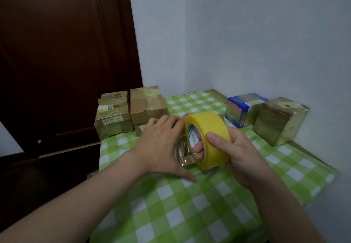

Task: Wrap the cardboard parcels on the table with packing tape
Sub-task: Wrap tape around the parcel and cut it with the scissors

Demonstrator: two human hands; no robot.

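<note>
My right hand [241, 147] grips a big yellow roll of packing tape [210, 138], fingers through its core and thumb on the outer face. My left hand [161, 144] lies flat with straight fingers over a small parcel [185, 154] that is mostly hidden under it; a shiny strip of tape runs from the roll onto that parcel. Taped cardboard parcels stand behind: two stacked at the back left [113, 113], a larger one [147, 104] beside them, and a small one [140, 128] in front, partly covered by my left hand.
The table wears a green and white checked cloth [190, 204]. A blue printed box [243, 108] and a tape-covered brown box [279, 120] stand at the back right against the white wall. A dark wooden door [66, 52] is to the left.
</note>
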